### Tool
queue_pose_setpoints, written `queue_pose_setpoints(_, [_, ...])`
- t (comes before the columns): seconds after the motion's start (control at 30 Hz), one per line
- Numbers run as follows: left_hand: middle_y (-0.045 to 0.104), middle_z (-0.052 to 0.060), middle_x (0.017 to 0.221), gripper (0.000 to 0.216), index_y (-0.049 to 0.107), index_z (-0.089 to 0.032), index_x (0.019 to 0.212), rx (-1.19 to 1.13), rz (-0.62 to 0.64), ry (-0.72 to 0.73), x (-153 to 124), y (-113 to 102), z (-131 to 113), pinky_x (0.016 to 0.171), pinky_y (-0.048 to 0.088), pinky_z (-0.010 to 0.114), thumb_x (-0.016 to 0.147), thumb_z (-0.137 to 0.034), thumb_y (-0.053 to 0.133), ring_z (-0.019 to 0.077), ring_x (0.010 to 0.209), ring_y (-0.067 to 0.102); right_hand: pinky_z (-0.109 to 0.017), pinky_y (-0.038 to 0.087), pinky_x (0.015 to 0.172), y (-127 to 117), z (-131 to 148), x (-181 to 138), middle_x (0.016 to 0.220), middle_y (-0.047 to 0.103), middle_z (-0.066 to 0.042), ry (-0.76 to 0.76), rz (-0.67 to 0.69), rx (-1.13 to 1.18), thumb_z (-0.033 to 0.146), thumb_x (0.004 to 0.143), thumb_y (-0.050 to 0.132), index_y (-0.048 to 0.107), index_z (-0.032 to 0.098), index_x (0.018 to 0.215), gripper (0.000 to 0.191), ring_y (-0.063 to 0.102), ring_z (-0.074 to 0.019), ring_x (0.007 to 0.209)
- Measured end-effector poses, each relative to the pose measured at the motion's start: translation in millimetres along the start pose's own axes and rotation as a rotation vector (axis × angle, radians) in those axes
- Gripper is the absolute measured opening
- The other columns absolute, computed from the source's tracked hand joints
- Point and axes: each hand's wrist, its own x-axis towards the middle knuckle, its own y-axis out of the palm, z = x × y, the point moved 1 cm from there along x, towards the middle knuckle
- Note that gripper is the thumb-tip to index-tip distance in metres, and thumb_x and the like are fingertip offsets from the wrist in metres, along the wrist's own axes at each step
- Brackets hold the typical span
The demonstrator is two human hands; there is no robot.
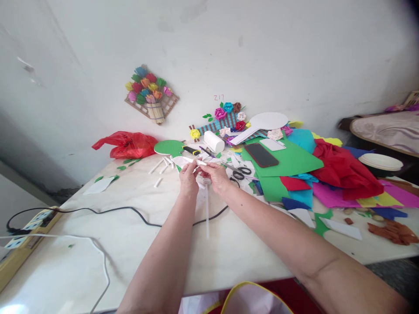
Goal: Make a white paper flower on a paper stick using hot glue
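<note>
Above the middle of the table, my left hand and my right hand meet with their fingers closed. Between them they pinch a thin white paper piece, apparently a narrow roll; the fingers hide part of it. Just below lies a white tool, mostly covered by my hands, with a long translucent glue stick pointing toward me. Left of my hands are several short white paper rolls and a green disc. Black-handled scissors rest to the right, by a white paper cylinder farther back.
A black cord crosses the table from a power strip. A red plastic bag is at back left. Green sheets, a phone, red cloth-like material and bowls crowd the right. Paper flowers hang on the wall.
</note>
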Motion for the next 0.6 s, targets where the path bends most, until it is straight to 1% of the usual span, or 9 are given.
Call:
queue_pose_setpoints(0.13, [0.066,0.005,0.077,0.017,0.062,-0.013,0.062,0.018,-0.036,0.004,-0.1,-1.3,0.9,0.060,0.043,0.024,0.057,-0.027,0.068,0.0099,0.061,0.055,-0.023,0.038,0.055,-0.5,0.7,-1.1,0.058,0.060,0.001,-0.026,-0.006,-0.056,0.025,0.052,0.069,0.063,0.015,0.063,0.016,0.046,-0.0065,0.050])
queue_pose_setpoints(0.27, [0.063,0.002,0.067,0.017,0.062,-0.012,0.064,0.038,-0.063,-0.027,1.4,-3.5,3.1,0.059,0.043,0.024,0.056,-0.027,0.066,0.0090,0.057,0.052,-0.024,0.039,0.056,-0.2,1.8,-1.9,0.059,0.061,0.002,-0.041,-0.018,-0.062,0.023,0.053,0.068,0.066,0.014,0.072,0.021,0.047,-0.0060,0.049])
queue_pose_setpoints(0.37, [0.060,0.001,0.061,0.016,0.061,-0.012,0.063,0.033,-0.070,-0.050,2.2,-4.5,3.8,0.058,0.043,0.023,0.056,-0.026,0.065,0.0082,0.054,0.050,-0.023,0.039,0.056,-1.2,-0.1,-0.4,0.058,0.061,0.003,-0.039,-0.016,-0.064,0.021,0.054,0.068,0.067,0.014,0.072,0.020,0.047,-0.0058,0.048])
queue_pose_setpoints(0.53, [0.065,0.005,0.074,0.018,0.062,-0.012,0.066,0.007,0.001,-0.095,3.0,-5.5,3.0,0.056,0.041,0.022,0.058,-0.027,0.066,0.0086,0.056,0.053,-0.023,0.040,0.054,-3.6,-3.4,1.9,0.057,0.063,0.001,-0.049,0.023,-0.052,0.022,0.058,0.067,0.066,0.014,0.069,0.014,0.051,-0.0070,0.048])
queue_pose_setpoints(0.6, [0.066,0.005,0.077,0.018,0.063,-0.012,0.068,-0.008,0.041,-0.094,3.2,-6.2,2.0,0.057,0.041,0.022,0.058,-0.028,0.066,0.0097,0.059,0.055,-0.023,0.041,0.054,-3.3,-2.7,1.3,0.056,0.063,0.000,-0.024,0.026,-0.018,0.021,0.058,0.067,0.065,0.014,0.067,0.012,0.052,-0.0075,0.047])
